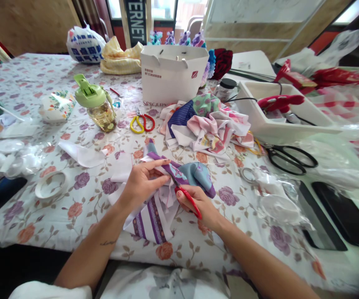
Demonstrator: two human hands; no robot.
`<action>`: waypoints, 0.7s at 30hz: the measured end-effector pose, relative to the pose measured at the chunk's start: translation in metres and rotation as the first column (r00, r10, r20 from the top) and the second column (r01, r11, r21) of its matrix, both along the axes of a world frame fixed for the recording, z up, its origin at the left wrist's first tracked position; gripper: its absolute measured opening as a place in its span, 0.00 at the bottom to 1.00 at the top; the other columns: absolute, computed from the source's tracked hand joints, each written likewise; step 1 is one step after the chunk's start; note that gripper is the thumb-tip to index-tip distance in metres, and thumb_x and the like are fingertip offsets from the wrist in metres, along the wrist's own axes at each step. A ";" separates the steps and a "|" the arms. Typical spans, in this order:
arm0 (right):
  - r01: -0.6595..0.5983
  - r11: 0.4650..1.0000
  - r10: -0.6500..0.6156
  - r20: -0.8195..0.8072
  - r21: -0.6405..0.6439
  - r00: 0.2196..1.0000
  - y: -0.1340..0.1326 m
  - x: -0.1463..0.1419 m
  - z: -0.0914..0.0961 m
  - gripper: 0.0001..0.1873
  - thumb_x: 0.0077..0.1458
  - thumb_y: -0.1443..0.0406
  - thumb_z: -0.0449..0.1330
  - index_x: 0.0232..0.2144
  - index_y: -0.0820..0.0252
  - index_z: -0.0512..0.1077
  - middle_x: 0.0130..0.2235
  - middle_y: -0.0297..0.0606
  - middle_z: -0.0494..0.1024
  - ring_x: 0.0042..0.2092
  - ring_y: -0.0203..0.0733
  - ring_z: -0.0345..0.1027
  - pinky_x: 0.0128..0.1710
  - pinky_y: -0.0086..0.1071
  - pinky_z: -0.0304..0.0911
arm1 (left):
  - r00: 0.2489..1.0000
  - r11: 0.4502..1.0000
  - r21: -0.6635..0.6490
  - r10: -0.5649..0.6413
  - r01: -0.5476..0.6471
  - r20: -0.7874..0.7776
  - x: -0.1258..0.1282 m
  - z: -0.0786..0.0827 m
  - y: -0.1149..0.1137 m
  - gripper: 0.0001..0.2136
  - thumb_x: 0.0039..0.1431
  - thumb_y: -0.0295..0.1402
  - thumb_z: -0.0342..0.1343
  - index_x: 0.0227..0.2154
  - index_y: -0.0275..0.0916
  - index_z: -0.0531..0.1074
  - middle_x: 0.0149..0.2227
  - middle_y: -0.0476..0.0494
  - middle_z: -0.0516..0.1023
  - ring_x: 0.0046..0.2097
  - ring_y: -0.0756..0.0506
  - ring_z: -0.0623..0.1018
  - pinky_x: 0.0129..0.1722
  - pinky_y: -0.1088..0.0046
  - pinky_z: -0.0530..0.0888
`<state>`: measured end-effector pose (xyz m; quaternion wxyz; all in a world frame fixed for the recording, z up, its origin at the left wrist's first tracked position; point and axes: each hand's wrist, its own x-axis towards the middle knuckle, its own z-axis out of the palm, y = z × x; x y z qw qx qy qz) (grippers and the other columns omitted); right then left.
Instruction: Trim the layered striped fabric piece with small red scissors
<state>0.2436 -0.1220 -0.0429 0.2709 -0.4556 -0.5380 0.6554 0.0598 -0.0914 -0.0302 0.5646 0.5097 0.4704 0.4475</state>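
Note:
My left hand (142, 182) pinches a purple, blue and white patterned cloth (179, 174) on the flowered tablecloth, index finger stretched along its top edge. My right hand (200, 203) is closed round the red handles of small scissors (187, 197), whose blades point up into the cloth next to my left fingertips. The striped lower part of the cloth (151, 218) hangs toward the table's near edge.
A heap of cloth scraps (207, 124) lies behind. Yellow-and-red scissors (142, 123), a green-lidded bottle (97, 106), a white paper bag (173, 74), a white tray (279, 124), black scissors (290, 160), a tape roll (51, 185) and plastic bags surround them.

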 end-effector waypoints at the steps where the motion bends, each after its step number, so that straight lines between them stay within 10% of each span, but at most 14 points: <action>1: -0.002 1.000 0.002 -0.006 0.001 1.000 0.000 0.000 -0.001 0.30 0.52 0.41 0.58 0.19 0.56 0.54 0.18 0.24 0.50 0.20 0.30 0.40 0.20 0.29 0.37 | 1.000 1.000 0.001 -0.001 0.001 0.000 0.000 0.000 0.000 0.20 0.47 0.29 0.67 0.46 0.33 0.79 0.29 0.45 0.82 0.31 0.48 0.79 0.31 0.77 0.75; 21: 0.003 1.000 -0.003 -0.024 0.000 1.000 0.002 0.000 -0.004 0.29 0.50 0.43 0.62 0.20 0.56 0.54 0.19 0.23 0.50 0.22 0.30 0.39 0.21 0.30 0.36 | 0.996 0.997 -0.023 -0.069 0.067 -0.065 -0.001 -0.002 0.000 0.21 0.48 0.30 0.67 0.48 0.34 0.78 0.29 0.45 0.81 0.31 0.48 0.77 0.31 0.76 0.73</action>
